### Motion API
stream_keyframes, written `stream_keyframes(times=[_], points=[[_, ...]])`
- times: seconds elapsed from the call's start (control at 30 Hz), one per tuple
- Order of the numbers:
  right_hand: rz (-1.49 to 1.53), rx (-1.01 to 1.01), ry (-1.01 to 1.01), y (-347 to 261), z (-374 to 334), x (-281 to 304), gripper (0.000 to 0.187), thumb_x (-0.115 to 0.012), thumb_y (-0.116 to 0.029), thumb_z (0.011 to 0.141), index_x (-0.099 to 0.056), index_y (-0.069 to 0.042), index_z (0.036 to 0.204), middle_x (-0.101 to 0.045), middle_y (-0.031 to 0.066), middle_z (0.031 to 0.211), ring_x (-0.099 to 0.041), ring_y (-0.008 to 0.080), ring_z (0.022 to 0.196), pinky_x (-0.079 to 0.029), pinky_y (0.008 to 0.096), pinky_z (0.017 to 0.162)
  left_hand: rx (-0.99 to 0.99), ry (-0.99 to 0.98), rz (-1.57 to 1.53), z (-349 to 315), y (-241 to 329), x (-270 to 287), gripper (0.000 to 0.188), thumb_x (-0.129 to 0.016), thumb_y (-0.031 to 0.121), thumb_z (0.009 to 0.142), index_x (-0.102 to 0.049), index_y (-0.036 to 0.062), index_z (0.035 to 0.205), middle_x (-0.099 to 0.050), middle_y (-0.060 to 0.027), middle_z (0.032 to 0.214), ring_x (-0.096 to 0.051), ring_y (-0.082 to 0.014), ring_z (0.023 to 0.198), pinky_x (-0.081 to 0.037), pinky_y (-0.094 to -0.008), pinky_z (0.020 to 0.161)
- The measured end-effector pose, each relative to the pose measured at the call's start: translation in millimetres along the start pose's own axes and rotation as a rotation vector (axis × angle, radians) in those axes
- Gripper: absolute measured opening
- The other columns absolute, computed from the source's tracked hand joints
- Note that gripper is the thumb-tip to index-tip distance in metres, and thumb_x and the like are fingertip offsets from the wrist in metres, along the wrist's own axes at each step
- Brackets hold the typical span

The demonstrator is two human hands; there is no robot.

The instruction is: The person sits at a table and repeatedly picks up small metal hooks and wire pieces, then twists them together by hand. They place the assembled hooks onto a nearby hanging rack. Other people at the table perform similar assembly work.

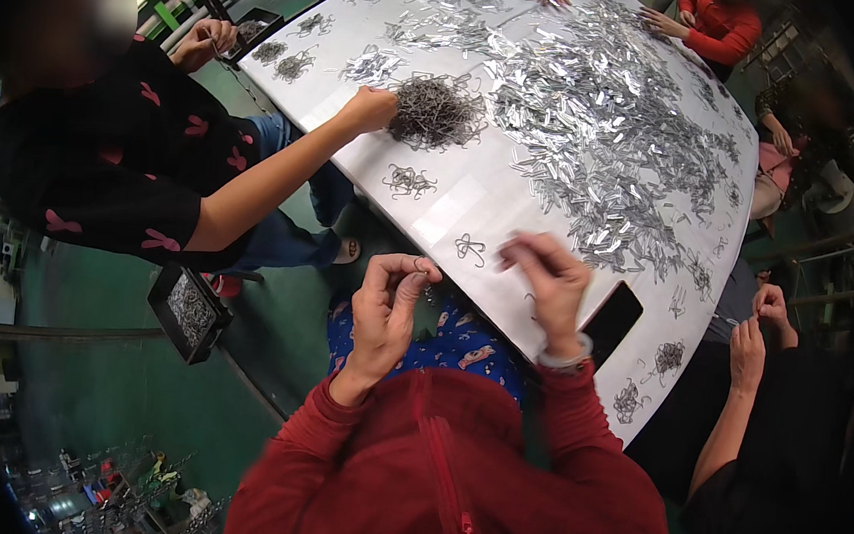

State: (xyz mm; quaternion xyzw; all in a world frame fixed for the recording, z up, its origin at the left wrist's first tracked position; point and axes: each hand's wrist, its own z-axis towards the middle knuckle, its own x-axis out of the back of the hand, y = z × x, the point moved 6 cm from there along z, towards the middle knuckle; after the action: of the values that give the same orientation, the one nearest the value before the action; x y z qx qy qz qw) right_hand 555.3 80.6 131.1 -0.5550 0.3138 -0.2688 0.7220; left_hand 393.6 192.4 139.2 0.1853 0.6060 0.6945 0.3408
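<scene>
In front of my chest, just off the table's near edge, my left hand (387, 309) is closed in a pinch. A thin bent wire hook (421, 265) shows at its fingertips. My right hand (556, 287) is over the table edge, its fingers curled and smeared by motion; whether it holds anything cannot be made out. A few wire hooks (469, 250) lie on the white tabletop (452, 209) between my hands. Beyond my right hand spreads a wide heap of small silver metal strips (597, 150).
A black phone (611, 327) lies right of my right hand. At left, a co-worker's hand (367, 112) touches a dark wire-hook pile (439, 112). A black bin (189, 314) with small metal pieces stands at lower left. Other people work around the table.
</scene>
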Motion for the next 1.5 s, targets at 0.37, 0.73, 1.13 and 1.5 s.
stream_keyframes(times=[0.37, 0.73, 1.13, 1.5], points=[[-1.247, 0.382, -0.406, 118.1, 151.5, 31.7, 0.016, -0.052, 0.005, 0.074, -0.064, 0.003, 0.085, -0.062, 0.021, 0.084, -0.062, 0.0334, 0.08, -0.05, 0.0395, 0.073, -0.006, 0.028, 0.084, -0.8, 8.6, 15.0, 0.006, -0.049, -0.001, 0.093, -0.049, -0.0009, 0.099, -0.061, -0.0091, 0.092, -0.057, -0.0118, 0.086, -0.046, -0.0245, 0.081], [-0.263, -0.087, -0.287, 59.3, 84.8, -13.0, 0.03, -0.064, -0.004, 0.08, -0.064, -0.001, 0.109, -0.067, 0.0087, 0.088, -0.063, 0.0106, 0.067, -0.053, 0.0238, 0.061, -0.077, -0.036, 0.248, -1.3, -3.3, 17.1, 0.004, -0.055, -0.001, 0.089, -0.055, -0.0013, 0.093, -0.063, -0.0094, 0.087, -0.061, -0.0153, 0.082, -0.048, -0.0262, 0.077], [0.005, 0.087, -0.091, -16.7, -23.6, -62.4, 0.022, -0.063, 0.008, 0.078, -0.067, 0.001, 0.098, -0.063, 0.0066, 0.083, -0.063, 0.0104, 0.076, -0.051, 0.0207, 0.068, -0.205, -0.123, 0.512, -3.5, 2.0, 9.2, 0.01, -0.057, -0.001, 0.086, -0.058, 0.0005, 0.096, -0.065, -0.0091, 0.087, -0.063, -0.0168, 0.08, -0.048, -0.0263, 0.073], [0.165, -0.1, -0.07, 4.4, -27.6, -62.8, 0.018, -0.063, 0.015, 0.074, -0.066, 0.006, 0.089, -0.061, 0.0072, 0.081, -0.059, 0.0099, 0.072, -0.047, 0.0194, 0.064, -0.225, 0.139, 0.653, 71.3, -49.3, 55.8, 0.011, -0.064, 0.002, 0.081, -0.067, 0.0007, 0.091, -0.064, -0.0125, 0.085, -0.062, -0.0232, 0.079, -0.048, -0.0294, 0.067]])
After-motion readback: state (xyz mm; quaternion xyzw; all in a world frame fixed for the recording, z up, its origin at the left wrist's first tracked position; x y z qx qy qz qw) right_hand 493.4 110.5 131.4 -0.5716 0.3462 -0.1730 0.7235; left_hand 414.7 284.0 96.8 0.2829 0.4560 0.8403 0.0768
